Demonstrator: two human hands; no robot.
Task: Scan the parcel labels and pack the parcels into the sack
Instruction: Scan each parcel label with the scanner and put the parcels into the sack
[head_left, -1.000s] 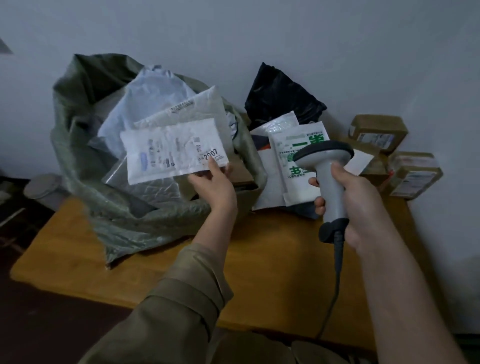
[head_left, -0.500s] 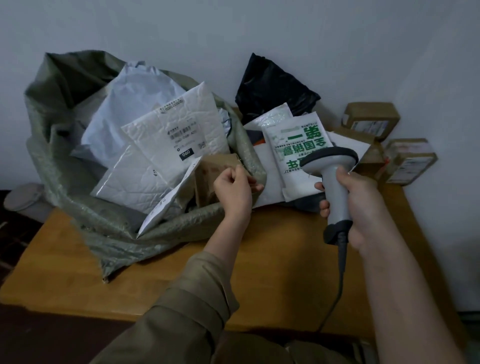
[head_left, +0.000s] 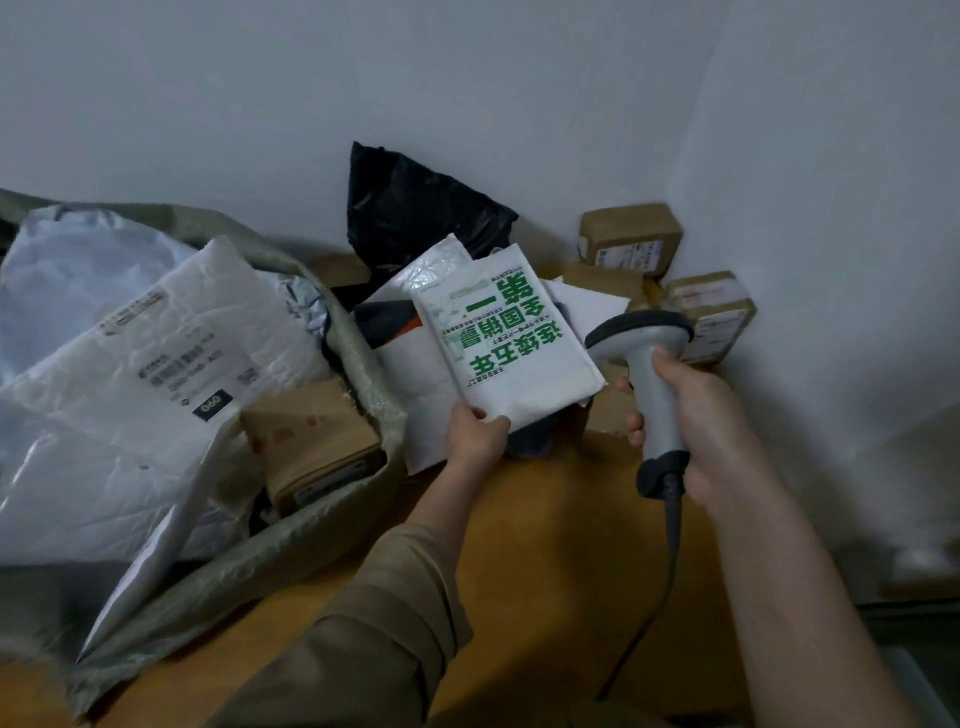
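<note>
My left hand (head_left: 475, 434) pinches the near corner of a white parcel with green print (head_left: 509, 338) that lies on the pile of parcels at the back of the wooden table (head_left: 561, 525). My right hand (head_left: 696, 415) grips the grey barcode scanner (head_left: 647, 364) by its handle, head up, just right of that parcel. The green woven sack (head_left: 332, 514) lies open on the left. Inside it are several white mailers (head_left: 156, 384) and a brown box (head_left: 311, 436).
A black plastic bag (head_left: 415, 208) leans on the wall behind the pile. Two brown boxes, one (head_left: 628, 239) above the other (head_left: 717, 312), sit in the back right corner. The scanner cable (head_left: 654, 613) hangs down over the table's front. White walls close off the back and right.
My left hand let the labelled white mailer drop into the sack, then moved right and took hold of the green-printed parcel. The view shifted right. The scanner stayed in my right hand.
</note>
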